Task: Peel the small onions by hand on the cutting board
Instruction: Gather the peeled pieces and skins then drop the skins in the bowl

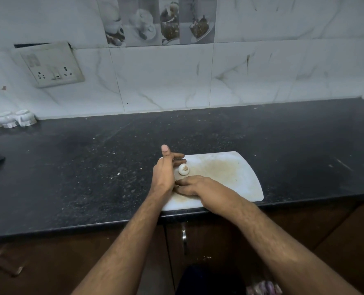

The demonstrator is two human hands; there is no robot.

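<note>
We are standing at one black speckled stone counter [70,167] backed by white marbled wall tiles [262,71], with one white switch-and-socket plate [49,64]. We are working over one stained white plastic cutting board [236,177]. Our left hand [164,173] is standing open on edge, thumb raised; our right hand [198,187] is lying flat, fingers straight. One small peeled white onion [183,169] is sitting on the board just beside our left palm. No writing is showing.

Dim, bluish, even light with soft shadows; wide-angle bending and slight blur toward the edges.
</note>
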